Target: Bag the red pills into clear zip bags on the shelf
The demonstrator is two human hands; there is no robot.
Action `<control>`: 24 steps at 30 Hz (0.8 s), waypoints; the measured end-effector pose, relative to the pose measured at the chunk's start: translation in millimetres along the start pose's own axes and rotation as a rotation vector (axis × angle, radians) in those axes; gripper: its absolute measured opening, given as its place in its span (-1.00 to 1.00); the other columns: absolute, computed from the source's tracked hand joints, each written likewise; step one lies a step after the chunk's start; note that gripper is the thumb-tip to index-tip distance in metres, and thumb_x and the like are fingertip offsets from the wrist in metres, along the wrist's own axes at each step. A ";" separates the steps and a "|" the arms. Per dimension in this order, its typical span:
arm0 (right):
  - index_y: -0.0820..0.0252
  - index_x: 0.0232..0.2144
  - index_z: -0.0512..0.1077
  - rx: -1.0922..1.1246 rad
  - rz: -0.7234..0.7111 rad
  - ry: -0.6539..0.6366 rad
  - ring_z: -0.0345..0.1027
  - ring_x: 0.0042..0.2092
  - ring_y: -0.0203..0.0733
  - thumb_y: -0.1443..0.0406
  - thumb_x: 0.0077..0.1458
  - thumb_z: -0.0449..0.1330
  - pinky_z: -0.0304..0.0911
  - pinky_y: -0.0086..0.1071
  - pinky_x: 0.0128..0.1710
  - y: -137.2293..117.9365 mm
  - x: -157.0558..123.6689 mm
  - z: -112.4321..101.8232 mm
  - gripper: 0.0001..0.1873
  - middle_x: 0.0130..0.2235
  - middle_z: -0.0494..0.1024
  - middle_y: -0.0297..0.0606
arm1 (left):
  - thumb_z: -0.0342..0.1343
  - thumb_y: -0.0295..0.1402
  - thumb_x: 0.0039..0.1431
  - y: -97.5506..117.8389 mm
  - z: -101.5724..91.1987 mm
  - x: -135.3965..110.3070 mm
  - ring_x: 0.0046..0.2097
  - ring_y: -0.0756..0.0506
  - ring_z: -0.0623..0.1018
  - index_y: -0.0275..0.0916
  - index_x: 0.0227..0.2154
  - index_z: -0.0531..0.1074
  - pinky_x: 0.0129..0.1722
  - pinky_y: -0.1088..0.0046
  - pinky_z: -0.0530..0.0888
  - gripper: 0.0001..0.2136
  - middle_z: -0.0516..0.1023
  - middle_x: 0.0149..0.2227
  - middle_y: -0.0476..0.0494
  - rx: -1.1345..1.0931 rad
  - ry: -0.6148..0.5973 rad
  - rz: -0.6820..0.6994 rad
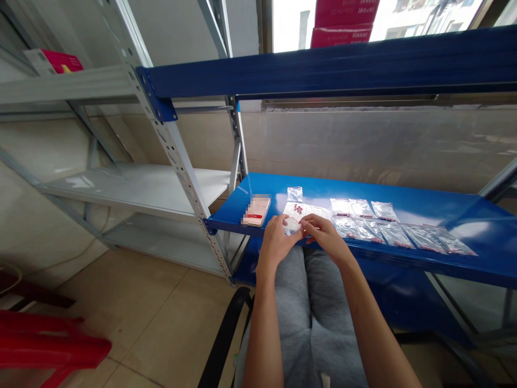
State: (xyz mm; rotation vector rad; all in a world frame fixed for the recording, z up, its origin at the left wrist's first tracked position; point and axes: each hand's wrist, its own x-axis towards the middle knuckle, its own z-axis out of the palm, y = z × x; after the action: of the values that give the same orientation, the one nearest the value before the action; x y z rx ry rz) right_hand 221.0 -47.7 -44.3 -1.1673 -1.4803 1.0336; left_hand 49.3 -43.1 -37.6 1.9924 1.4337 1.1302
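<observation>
My left hand (278,237) and my right hand (323,233) meet at the front edge of a blue shelf (404,202). Both pinch a small clear plastic bag (291,225) between their fingertips. Another small clear bag with red pieces (298,209) lies just behind them, and one more clear bag (294,193) lies further back. To the right, several clear bags with red strips (375,221) lie in rows along the shelf. A small stack of cards (257,211) rests left of my hands.
A blue upper shelf (323,67) hangs overhead with red boxes (343,21) on it. A grey metal rack (133,186) stands to the left, a red stool (48,350) at bottom left. My grey-trousered legs (311,323) are under the shelf.
</observation>
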 end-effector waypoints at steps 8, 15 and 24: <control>0.20 -0.36 0.54 -0.789 -0.007 0.201 0.52 -0.24 -0.06 0.30 0.18 0.22 0.28 -0.32 -0.26 20.6 80.2 -27.0 -0.88 -0.28 0.65 -0.08 | 0.30 -0.21 0.13 -15.5 -5.3 -0.7 0.00 -0.20 0.53 -0.23 -0.01 0.45 0.06 0.25 0.44 -0.61 0.53 -0.07 -0.20 0.027 0.054 -0.008; 0.21 -0.29 0.61 -1.032 0.001 0.187 0.50 -0.18 -0.01 0.20 0.24 0.21 0.23 -0.34 -0.30 35.1 92.9 -12.5 -0.77 -0.21 0.66 0.02 | 0.31 -0.22 0.13 -14.9 0.8 -1.0 0.00 -0.20 0.52 -0.21 -0.04 0.47 0.07 0.25 0.44 -0.64 0.50 -0.10 -0.18 0.031 0.041 0.017; 0.25 -0.25 0.62 -1.050 0.017 0.146 0.51 -0.18 0.02 0.29 0.23 0.17 0.21 -0.33 -0.32 34.7 92.6 -11.6 -0.78 -0.18 0.66 0.06 | 0.30 -0.21 0.13 -15.5 3.9 -2.1 0.00 -0.20 0.52 -0.23 -0.02 0.47 0.08 0.23 0.44 -0.62 0.50 -0.09 -0.20 0.029 0.032 0.014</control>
State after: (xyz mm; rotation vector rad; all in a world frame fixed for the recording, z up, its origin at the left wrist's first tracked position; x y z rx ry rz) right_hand 230.0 50.2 -59.7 -1.9041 -1.9382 0.0889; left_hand 43.4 -38.9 -52.0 2.0164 1.4618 1.1582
